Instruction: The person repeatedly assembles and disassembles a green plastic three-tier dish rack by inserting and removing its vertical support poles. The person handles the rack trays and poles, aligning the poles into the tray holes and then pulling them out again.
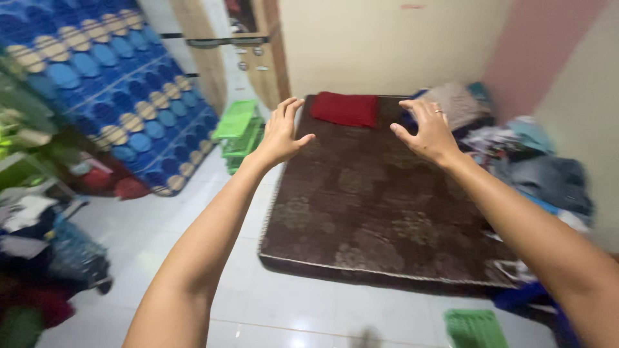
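- Hands first: the left hand [282,133] is stretched out in the air with its fingers spread and the thumb apart, holding nothing; the right hand [429,132] is raised the same way, fingers splayed and slightly curled, also empty, with a ring on one finger.
- Both hands hover above the far half of the dark brown patterned mattress [361,200], which lies flat on the white tiled floor [213,258]; neither hand looks to be touching it.
- Judging by how things lie, the mattress is bare of any sheet, and only a folded red cloth [345,108] rests at its far end, near the wall; nothing has been grasped yet.
- Along the right edge of the mattress, a heap of clothes and fabrics [535,161] sits unsorted, touching or overlapping the mattress side.
- Left of the mattress stands a green plastic stool or rack [240,132], and behind it a blue patterned mattress [116,90] leans upright.
- Hard to make out: the clutter at the left edge is blurred, the green item [474,327] at the bottom is cut off, and the near right corner of the mattress is hidden by the right forearm.
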